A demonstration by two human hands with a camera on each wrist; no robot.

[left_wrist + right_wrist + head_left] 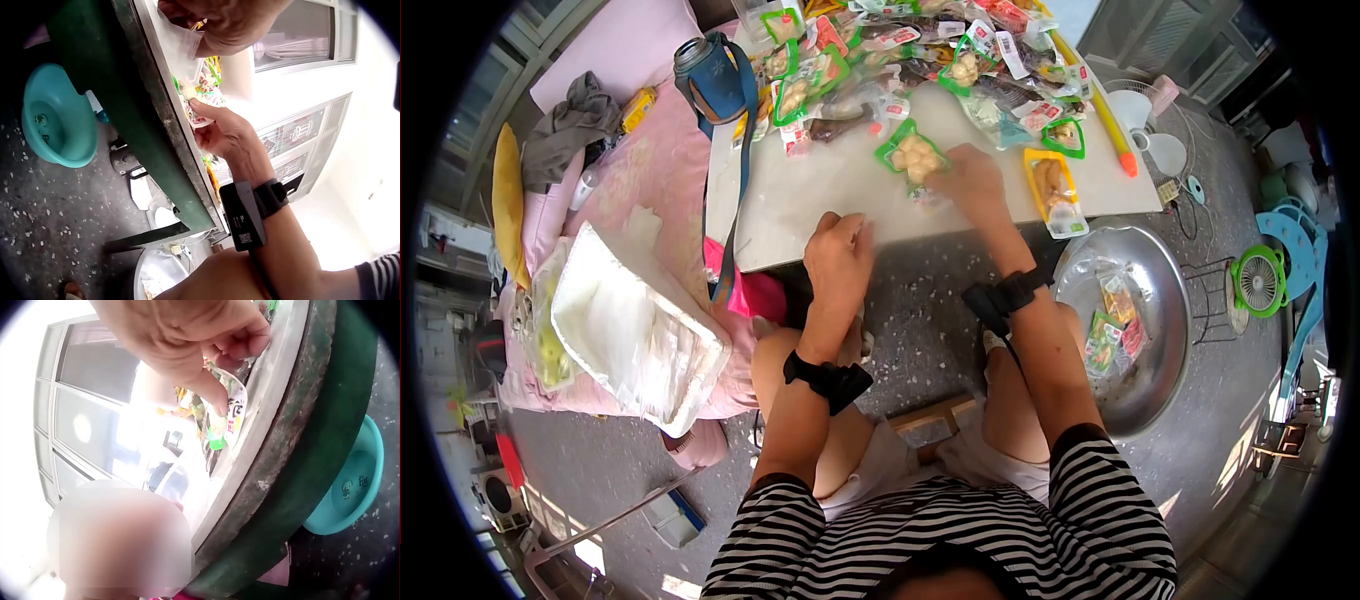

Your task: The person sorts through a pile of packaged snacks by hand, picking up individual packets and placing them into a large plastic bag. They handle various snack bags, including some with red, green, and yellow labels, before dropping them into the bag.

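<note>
In the head view, my right hand [972, 188] is at the table's near side, pinching the right edge of a green-bordered packet of round pale balls [915, 157]. The right wrist view has the thumb [211, 392] on this packet's white, printed part [236, 409], with the other fingers bent beyond it. My left hand [838, 258] hovers by the near table edge, left of the packet, fingers curled and thumb up. Something pale and see-through [186, 47] shows beside its fingers in the left wrist view; I cannot tell whether the hand holds it.
Many sealed food packets [920, 40] cover the back of the table [790, 215]. A yellow-edged packet [1055, 190] lies at right, near an orange-tipped yellow stick [1115, 130]. A steel basin [1165, 340] with several packets stands right. Left are a blue flask [712, 80] and white foam box [630, 320].
</note>
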